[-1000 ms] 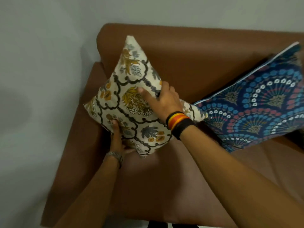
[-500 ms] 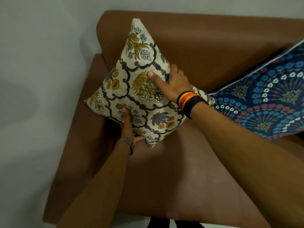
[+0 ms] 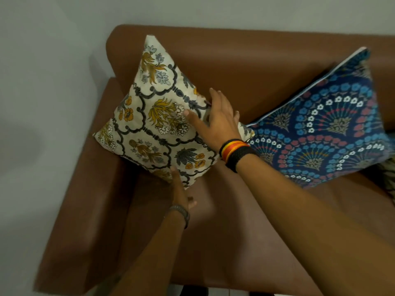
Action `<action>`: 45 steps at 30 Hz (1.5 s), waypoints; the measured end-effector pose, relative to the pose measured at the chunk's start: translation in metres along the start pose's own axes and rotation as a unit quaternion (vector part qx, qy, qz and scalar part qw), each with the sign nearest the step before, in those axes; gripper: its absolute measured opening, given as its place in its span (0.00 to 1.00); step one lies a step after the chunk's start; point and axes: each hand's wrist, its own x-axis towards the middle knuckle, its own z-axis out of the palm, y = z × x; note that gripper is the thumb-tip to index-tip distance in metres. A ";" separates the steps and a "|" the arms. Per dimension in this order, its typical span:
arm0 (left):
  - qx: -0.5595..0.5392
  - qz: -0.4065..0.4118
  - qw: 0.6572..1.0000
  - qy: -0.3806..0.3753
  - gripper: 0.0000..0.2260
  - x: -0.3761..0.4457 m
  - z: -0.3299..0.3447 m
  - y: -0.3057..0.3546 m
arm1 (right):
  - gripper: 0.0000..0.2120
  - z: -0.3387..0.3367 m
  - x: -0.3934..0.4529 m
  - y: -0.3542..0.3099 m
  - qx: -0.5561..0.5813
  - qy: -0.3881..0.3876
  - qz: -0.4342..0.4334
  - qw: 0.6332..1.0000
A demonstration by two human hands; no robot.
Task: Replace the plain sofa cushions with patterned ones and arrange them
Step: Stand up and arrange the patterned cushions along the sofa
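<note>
Two patterned cushions show fully on the brown leather sofa (image 3: 245,242), and the dark edge of a possible third thing peeks in at the far right, too cropped to tell. No plain cushion is in view.

The cream floral cushion (image 3: 154,124) stands on one corner like a diamond in the sofa's left corner, its back leaning against the backrest and its left point near the armrest (image 3: 85,199). Its print has mustard flowers and grey leaves inside dark scalloped frames. The blue fan-pattern cushion (image 3: 327,129) leans against the backrest just to the right, also tilted, with a white piped edge along its top left side. The right corner of the cream cushion touches or slightly overlaps the blue one's lower left edge.

Two hands are in view. The right hand (image 3: 215,118) is spread open, fingers splayed, with the thumb and palm laid flat on the cream cushion's right half; it clasps nothing. Its wrist carries a stack of black, orange and yellow bands (image 3: 237,152). The left hand (image 3: 181,193) is also open, its fingertips at the cushion's bottom corner, near the seat; whether they press the fabric is unclear. A dark bracelet (image 3: 181,212) circles that wrist.

A pale grey wall (image 3: 42,82) stands behind and left of the sofa.
</note>
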 end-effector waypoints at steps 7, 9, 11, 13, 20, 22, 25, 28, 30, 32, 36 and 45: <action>0.071 -0.081 0.990 -0.095 0.44 -0.056 0.126 -0.070 | 0.39 -0.125 -0.054 0.136 -0.070 0.178 -0.016 0.981; 0.095 -0.047 0.987 -0.121 0.50 -0.067 0.169 -0.080 | 0.44 -0.169 -0.062 0.182 -0.079 0.184 0.033 0.979; 0.095 -0.018 0.982 -0.159 0.57 -0.072 0.207 -0.088 | 0.52 -0.207 -0.064 0.223 -0.067 0.154 0.084 0.982; 0.075 -0.011 0.980 -0.186 0.54 -0.072 0.236 -0.092 | 0.59 -0.230 -0.059 0.253 -0.032 0.110 0.104 0.988; 0.047 0.054 0.982 -0.174 0.61 -0.060 0.276 -0.113 | 0.62 -0.246 -0.041 0.284 0.006 0.021 0.118 0.993; 0.024 0.060 0.984 -0.169 0.58 -0.056 0.278 -0.117 | 0.61 -0.247 -0.043 0.291 0.013 0.016 0.101 0.995; 0.003 0.059 0.985 -0.161 0.56 -0.053 0.285 -0.124 | 0.58 -0.253 -0.044 0.299 0.011 0.019 0.091 0.996; -0.001 0.065 0.985 -0.162 0.55 -0.052 0.291 -0.128 | 0.54 -0.254 -0.043 0.305 0.005 0.024 0.080 0.996; 0.006 0.071 0.984 -0.165 0.56 -0.055 0.291 -0.126 | 0.52 -0.254 -0.042 0.309 0.010 0.022 0.077 0.997; 0.011 0.075 0.984 -0.159 0.58 -0.058 0.287 -0.125 | 0.51 -0.255 -0.044 0.312 0.013 0.021 0.073 0.997; 0.009 0.123 0.987 -0.107 0.56 -0.076 0.297 -0.129 | 0.48 -0.261 -0.053 0.317 0.018 0.037 0.054 0.998; 0.096 -0.021 0.990 -0.103 0.38 -0.164 0.443 -0.272 | 0.36 -0.389 -0.095 0.435 -0.122 0.227 0.028 0.966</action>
